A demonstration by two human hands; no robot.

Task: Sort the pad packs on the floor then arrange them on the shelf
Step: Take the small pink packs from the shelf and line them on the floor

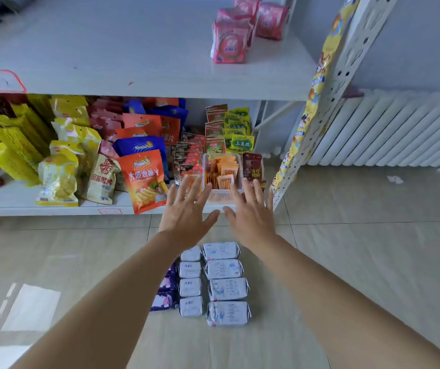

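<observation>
Several pad packs lie in rows on the floor: large white packs (225,283) on the right, smaller white packs (190,287) in the middle, and dark purple packs (163,300) partly hidden under my left forearm. Three pink packs (230,42) stand on the upper shelf (133,73) at the right. My left hand (186,214) and my right hand (250,214) are stretched out side by side above the packs, fingers spread and straight, holding nothing.
The lower shelf (53,210) is crowded with snack bags (144,177) and a clear tub of orange sachets (222,177). A perforated white shelf post (330,89) with a hanging snack strip stands at the right, a white radiator (399,129) behind it.
</observation>
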